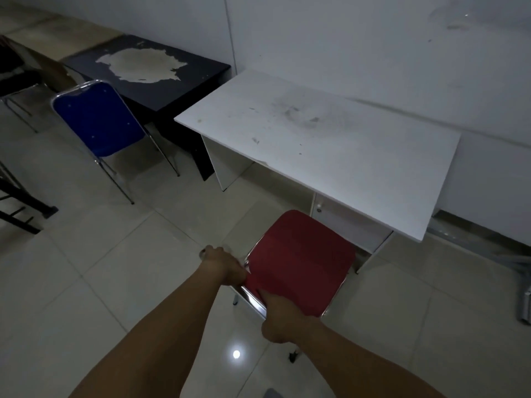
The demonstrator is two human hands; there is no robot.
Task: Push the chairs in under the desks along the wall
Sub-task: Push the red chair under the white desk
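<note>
A red padded chair [298,259] with a chrome frame stands on the tiled floor in front of the white desk [324,145], its seat just short of the desk's front edge. My left hand [227,267] grips the chair's chrome backrest at its left corner. My right hand [283,320] grips the same backrest rail nearer to me, fingers curled over it. A blue chair [99,119] with chrome legs stands at the black desk [161,73], its backrest facing me.
Both desks stand against the white wall. A dark chair [14,79] and black metal frames [20,208] sit at the left edge. Grey metal parts [514,254] lie on the floor right of the white desk. Pale floor tiles spread around me.
</note>
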